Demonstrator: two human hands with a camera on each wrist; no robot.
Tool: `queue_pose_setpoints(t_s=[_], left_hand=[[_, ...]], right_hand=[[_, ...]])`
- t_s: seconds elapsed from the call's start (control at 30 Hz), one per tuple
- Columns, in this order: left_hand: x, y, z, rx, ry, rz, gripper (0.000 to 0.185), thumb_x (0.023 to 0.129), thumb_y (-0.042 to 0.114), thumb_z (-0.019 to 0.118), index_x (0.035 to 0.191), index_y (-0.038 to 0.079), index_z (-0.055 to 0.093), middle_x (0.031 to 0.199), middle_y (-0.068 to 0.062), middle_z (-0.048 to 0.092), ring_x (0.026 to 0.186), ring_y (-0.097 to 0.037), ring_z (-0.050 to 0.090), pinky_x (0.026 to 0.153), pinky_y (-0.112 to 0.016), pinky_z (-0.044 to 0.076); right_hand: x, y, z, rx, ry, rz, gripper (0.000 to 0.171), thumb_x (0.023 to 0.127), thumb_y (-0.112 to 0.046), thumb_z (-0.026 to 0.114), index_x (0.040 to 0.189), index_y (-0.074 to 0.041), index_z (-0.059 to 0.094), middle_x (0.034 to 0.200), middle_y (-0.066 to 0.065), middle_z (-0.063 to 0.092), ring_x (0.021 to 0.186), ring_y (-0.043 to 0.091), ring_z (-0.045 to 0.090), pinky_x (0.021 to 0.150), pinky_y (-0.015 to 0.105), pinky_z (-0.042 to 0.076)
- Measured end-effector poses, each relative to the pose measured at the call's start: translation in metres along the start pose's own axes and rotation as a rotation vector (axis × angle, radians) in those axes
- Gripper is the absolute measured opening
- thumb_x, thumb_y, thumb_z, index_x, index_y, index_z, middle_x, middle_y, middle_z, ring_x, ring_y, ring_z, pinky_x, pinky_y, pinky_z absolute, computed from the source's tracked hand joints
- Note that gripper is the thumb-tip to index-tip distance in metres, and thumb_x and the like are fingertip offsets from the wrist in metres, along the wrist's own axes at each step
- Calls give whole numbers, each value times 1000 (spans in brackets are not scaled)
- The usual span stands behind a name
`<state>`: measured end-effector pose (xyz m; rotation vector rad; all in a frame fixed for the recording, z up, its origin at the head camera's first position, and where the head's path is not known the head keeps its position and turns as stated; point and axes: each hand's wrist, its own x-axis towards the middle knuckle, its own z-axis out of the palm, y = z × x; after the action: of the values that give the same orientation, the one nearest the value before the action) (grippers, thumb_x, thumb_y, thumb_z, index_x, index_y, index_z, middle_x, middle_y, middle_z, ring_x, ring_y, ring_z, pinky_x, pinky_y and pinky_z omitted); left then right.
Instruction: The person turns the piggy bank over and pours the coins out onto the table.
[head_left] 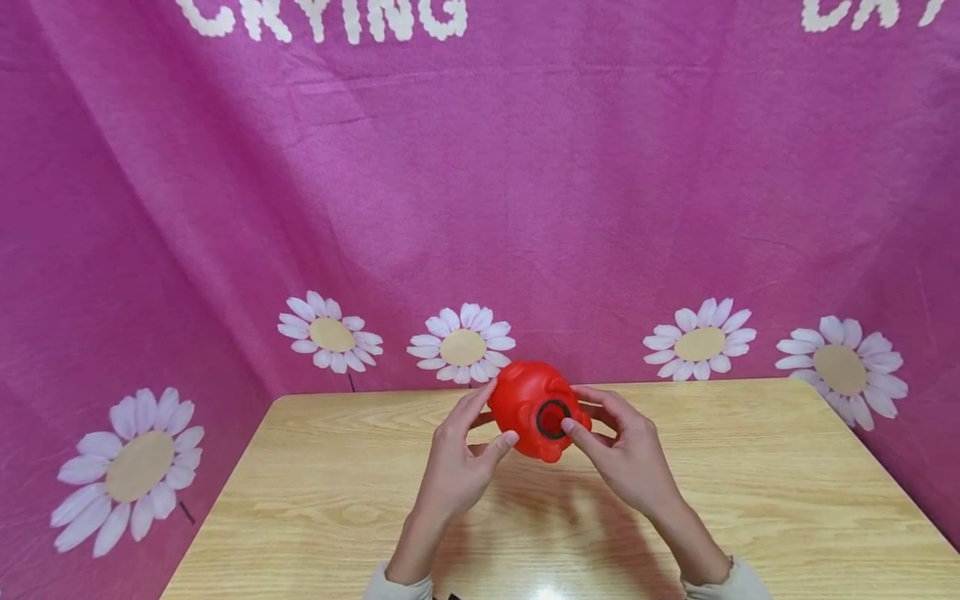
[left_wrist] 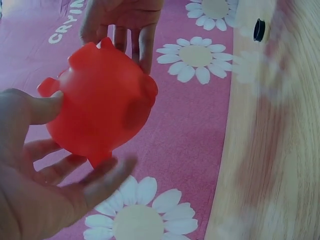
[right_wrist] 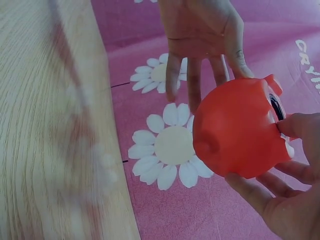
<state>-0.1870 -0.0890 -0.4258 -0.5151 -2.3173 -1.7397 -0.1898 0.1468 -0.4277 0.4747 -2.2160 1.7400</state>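
Observation:
A red piggy bank (head_left: 521, 398) is held up above the table, tipped so its underside with stubby feet faces me. In that underside is a round opening with a black rim (head_left: 540, 421). My left hand (head_left: 457, 467) holds the bank's left side, thumb in front and fingers behind. The right hand (head_left: 630, 458) grips the other side, its thumb (right_wrist: 297, 125) at the opening's edge and its fingers around the body. In the left wrist view the bank's smooth red side (left_wrist: 105, 100) shows, with the left thumb against a foot.
The wooden table (head_left: 337, 500) lies below the hands. A small black round piece (left_wrist: 259, 30) rests on it in the left wrist view. Behind hangs a purple cloth (head_left: 525, 208) with printed daisies and white lettering.

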Motion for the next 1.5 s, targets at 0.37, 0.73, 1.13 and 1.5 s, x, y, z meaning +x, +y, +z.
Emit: queue_pose_setpoints(t_s=[0.37,0.73,1.13,1.5], left_hand=[[1,2,-1,-174,-24,-5,76,93,6,81,161,20,51,158,-9,53,131,-40,60,81,-37,69],[1,3,-3,-173,-8,-20,77,89,13,86,158,24,54,152,-4,58,131,-38,56,81,-34,69],[3,2,-16,-65,-35,52,72,88,19,86,153,30,59,152,-1,60,131,-31,61,85,-39,67],[2,-1,-21,-51,-62,113,73,88,18,85,155,23,58,154,-6,59,132,-34,61,88,-36,66]], right_hand=[[-2,-4,3,16,-11,6,42,94,-4,81,135,-6,69,137,13,71,120,22,75,85,28,66],[-6,-6,8,77,-44,37,40,92,0,81,129,-1,66,133,18,68,117,9,73,82,32,68],[-6,-9,7,72,-115,64,46,93,0,80,136,-2,62,138,19,66,125,40,70,87,32,67],[-6,-11,4,85,-178,40,47,100,-3,72,145,-2,58,148,21,62,131,37,67,94,29,65]])
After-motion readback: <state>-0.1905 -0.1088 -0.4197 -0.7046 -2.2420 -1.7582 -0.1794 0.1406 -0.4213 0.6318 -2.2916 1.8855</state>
